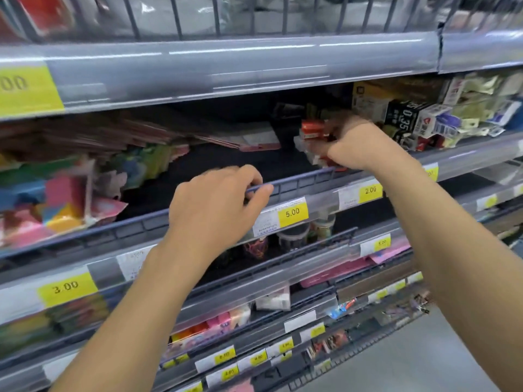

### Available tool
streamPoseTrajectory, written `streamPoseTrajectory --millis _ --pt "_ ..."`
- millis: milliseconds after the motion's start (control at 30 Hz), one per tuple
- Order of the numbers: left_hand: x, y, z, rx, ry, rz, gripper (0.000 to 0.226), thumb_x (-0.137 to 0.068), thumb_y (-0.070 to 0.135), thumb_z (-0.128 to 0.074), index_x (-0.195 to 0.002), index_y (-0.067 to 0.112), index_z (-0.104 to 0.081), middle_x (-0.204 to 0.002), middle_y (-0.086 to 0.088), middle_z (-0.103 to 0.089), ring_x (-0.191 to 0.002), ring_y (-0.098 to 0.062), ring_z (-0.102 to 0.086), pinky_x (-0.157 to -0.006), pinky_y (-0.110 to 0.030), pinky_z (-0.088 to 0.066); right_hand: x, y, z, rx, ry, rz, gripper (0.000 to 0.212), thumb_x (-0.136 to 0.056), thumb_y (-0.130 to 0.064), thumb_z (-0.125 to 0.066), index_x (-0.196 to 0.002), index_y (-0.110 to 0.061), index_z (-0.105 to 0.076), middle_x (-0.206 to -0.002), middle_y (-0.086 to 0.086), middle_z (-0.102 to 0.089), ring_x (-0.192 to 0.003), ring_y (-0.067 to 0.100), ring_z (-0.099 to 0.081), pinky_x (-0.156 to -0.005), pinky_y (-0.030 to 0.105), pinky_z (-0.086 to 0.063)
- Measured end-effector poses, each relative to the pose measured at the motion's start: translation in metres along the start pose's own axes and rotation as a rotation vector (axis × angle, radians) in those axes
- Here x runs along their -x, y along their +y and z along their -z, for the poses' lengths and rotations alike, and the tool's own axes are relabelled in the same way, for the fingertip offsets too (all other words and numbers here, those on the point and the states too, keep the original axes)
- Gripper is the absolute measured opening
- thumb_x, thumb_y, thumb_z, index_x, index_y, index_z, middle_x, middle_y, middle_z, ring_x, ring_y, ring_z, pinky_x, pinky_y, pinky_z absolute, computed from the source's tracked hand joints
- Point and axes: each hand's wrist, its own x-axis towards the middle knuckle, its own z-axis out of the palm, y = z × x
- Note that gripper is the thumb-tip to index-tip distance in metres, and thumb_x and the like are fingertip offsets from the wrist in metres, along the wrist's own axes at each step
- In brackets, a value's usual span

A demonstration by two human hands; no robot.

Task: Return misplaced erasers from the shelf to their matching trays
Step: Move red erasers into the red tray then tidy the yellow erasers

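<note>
My right hand point(359, 142) reaches into the middle shelf, fingers curled around small red-and-white eraser packs point(312, 131) that sit in a clear tray point(304, 149). Which pack it holds is blurred. My left hand point(218, 199) grips the blue wire front rail point(300, 181) of that same shelf, fingers hooked over the top and thumb below. Boxed erasers, black and white, are piled further right point(418, 117) on the shelf.
Colourful paper packs point(56, 199) fill the shelf's left side, with a dark gap in the middle. Yellow price tags point(292, 213) line the rails. Lower shelves hold jars, pink packets and small items. Grey floor point(424, 363) shows at the bottom right.
</note>
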Motion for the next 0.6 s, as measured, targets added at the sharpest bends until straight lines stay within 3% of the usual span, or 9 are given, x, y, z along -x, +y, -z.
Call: streamPoseTrajectory --millis 67,133,200,300,400,500,600 --pt "0.0 0.001 -0.001 -0.032 0.008 -0.02 0.03 -0.101 0.061 -0.041 -0.101 0.041 -0.064 -0.086 0.013 -0.065 -0.082 -0.018 -0.062 -0.058 -0.031 -0.034 -0.014 -0.003 -0.002 0.139 -0.094 -0.032 0.066 -0.078 -0.077 -0.059 -0.095 -0.015 -0.072 -0.093 0.011 -0.073 -0.087 0.032 -0.068 -0.088 0.043 -0.056" --pt "-0.001 0.001 -0.001 -0.044 0.012 -0.026 0.029 -0.101 0.059 -0.042 -0.099 0.041 -0.064 -0.085 0.013 -0.063 -0.078 -0.017 -0.06 -0.055 -0.029 -0.03 -0.024 -0.008 -0.004 0.248 -0.157 -0.06 0.072 -0.078 -0.078 -0.057 -0.107 -0.013 -0.07 -0.106 0.013 -0.07 -0.096 0.032 -0.066 -0.092 0.042 -0.054" --pt "-0.002 0.0 0.0 -0.039 0.007 -0.02 0.028 -0.101 0.058 -0.042 -0.099 0.041 -0.064 -0.085 0.013 -0.062 -0.077 -0.017 -0.059 -0.055 -0.029 -0.029 -0.03 -0.011 -0.006 0.345 -0.17 -0.062 0.065 -0.079 -0.074 -0.06 -0.109 -0.017 -0.07 -0.11 0.011 -0.068 -0.1 0.031 -0.063 -0.094 0.041 -0.053" --pt "-0.004 0.0 0.001 -0.015 0.002 -0.006 0.027 -0.1 0.059 -0.044 -0.097 0.04 -0.064 -0.084 0.014 -0.063 -0.074 -0.016 -0.056 -0.056 -0.029 -0.028 -0.034 -0.01 -0.009 0.316 -0.12 -0.053 0.045 -0.08 -0.06 -0.067 -0.099 -0.019 -0.072 -0.101 0.009 -0.07 -0.093 0.029 -0.065 -0.09 0.039 -0.055" --pt "-0.007 0.0 0.003 0.019 -0.036 0.026 0.024 -0.098 0.059 -0.045 -0.096 0.043 -0.063 -0.083 0.016 -0.064 -0.071 -0.014 -0.053 -0.056 -0.029 -0.027 -0.035 -0.009 -0.01 0.328 -0.095 -0.057 0.042 -0.079 -0.056 -0.067 -0.086 -0.015 -0.069 -0.089 0.009 -0.068 -0.081 0.027 -0.063 -0.077 0.033 -0.055" --pt "-0.012 -0.001 0.004 0.1 -0.117 0.054 0.02 -0.095 0.061 -0.048 -0.096 0.046 -0.062 -0.083 0.023 -0.065 -0.078 -0.01 -0.06 -0.061 -0.03 -0.036 -0.034 -0.009 -0.004 0.349 -0.09 -0.047 0.041 -0.08 -0.055 -0.066 -0.067 -0.016 -0.066 -0.073 0.007 -0.065 -0.064 0.022 -0.058 -0.056 0.029 -0.042" --pt "-0.02 -0.004 0.006 0.262 -0.186 0.108 0.028 -0.085 0.069 -0.05 -0.096 0.048 -0.063 -0.084 0.031 -0.066 -0.084 0.002 -0.062 -0.073 -0.033 -0.049 -0.031 -0.004 0.006 0.245 -0.044 0.009 0.041 -0.078 -0.056 -0.068 -0.083 -0.016 -0.071 -0.084 0.008 -0.07 -0.075 0.026 -0.063 -0.062 0.031 -0.047"
